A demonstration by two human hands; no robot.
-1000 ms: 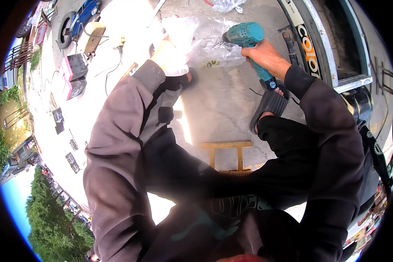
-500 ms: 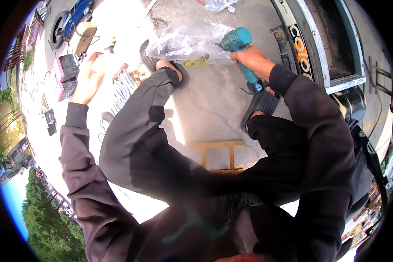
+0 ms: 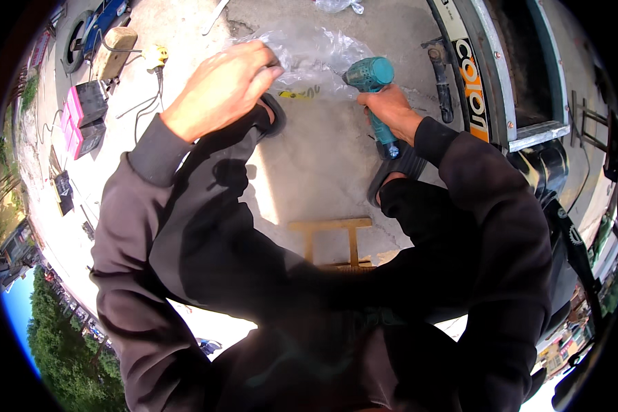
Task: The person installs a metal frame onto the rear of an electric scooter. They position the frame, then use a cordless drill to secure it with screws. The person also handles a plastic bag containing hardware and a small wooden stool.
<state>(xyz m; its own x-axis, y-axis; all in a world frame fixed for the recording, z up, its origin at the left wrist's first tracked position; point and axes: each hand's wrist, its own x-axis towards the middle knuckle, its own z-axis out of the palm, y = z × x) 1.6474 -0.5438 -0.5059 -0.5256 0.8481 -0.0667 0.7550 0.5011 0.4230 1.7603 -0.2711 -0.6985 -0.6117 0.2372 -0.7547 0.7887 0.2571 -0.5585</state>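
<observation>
holding the teal drill (image 3: 369, 74) at 1 o'clock, right hand (image 3: 391, 110) wrapped round it, probably for steady aim. clear bag (image 3: 309, 58) at 12; left hand (image 3: 220, 89) at 11, fingers curled, can't tell if loaded.

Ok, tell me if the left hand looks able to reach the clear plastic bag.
Probably yes: the left hand is close by the left side of the clear plastic bag, with nothing visibly in between; the right hand holds the teal power drill at the opposite side.
</observation>
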